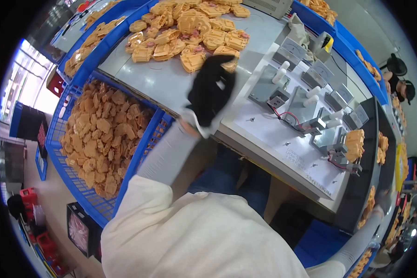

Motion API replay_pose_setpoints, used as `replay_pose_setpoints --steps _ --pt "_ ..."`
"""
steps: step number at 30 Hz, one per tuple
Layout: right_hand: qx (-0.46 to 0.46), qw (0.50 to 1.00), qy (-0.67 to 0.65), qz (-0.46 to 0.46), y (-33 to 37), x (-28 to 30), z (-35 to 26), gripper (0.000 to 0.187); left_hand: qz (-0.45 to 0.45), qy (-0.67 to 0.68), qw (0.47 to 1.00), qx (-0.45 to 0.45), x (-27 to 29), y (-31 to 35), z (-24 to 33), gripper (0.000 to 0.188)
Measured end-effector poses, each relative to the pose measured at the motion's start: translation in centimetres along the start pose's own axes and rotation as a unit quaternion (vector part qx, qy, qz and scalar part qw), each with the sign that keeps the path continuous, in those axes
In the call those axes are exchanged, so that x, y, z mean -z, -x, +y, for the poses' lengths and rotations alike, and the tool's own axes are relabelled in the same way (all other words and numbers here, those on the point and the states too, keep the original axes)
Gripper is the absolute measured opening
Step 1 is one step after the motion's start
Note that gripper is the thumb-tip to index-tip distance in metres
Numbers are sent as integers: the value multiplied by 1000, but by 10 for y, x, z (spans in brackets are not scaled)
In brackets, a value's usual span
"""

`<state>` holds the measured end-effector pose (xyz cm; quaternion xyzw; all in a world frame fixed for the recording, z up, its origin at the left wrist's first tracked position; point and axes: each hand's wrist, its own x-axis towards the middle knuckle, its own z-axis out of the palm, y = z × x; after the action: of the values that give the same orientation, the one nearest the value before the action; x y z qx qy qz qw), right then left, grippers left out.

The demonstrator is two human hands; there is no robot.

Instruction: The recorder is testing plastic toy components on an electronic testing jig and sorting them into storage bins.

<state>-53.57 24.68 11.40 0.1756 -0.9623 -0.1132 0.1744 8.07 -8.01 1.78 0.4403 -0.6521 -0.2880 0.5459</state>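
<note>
My left hand [211, 90], in a black glove, is over the near edge of the pile of orange-tan moulded plastic parts [192, 23] on the grey tabletop. Its fingers are slightly blurred and curved, with gaps between them, and no part shows in its grasp. At the far right, my right hand [382, 200] is smeared by motion beside a dark tray of similar parts [367, 207]; its fingers cannot be made out. Between the hands sits a white fixture board [268, 134] with grey metal blocks, white-handled clamps and red wires. One orange-tan part [355, 145] sits at the board's right end.
A blue crate [120, 204] heaped with orange-tan parts stands below the table on the left. Blue trays [90, 48] line the table's far left, and another blue tray [356, 51] runs along the back right. A grey metal box [268, 6] stands at the back. People work farther right.
</note>
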Motion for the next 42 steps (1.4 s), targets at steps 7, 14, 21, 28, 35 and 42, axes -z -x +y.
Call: replay_pose_setpoints --steps 7,14,21,28,35,42 --pt "-347 848 -373 -146 -7 -96 108 67 -67 -442 894 29 47 -94 -113 48" --pt "22 968 -236 87 7 -21 62 63 -281 -465 832 110 52 -119 -124 81" --pt "316 743 -590 36 223 124 -157 29 -342 -365 865 37 73 -108 -129 94" --pt "492 690 -529 50 302 120 -255 44 -322 -3 930 175 116 -80 -166 31" --pt "261 677 -688 38 319 108 -317 34 -116 527 794 280 107 -29 -110 55" --pt "251 627 -732 90 315 93 -324 28 -149 746 591 268 97 -52 -76 64"
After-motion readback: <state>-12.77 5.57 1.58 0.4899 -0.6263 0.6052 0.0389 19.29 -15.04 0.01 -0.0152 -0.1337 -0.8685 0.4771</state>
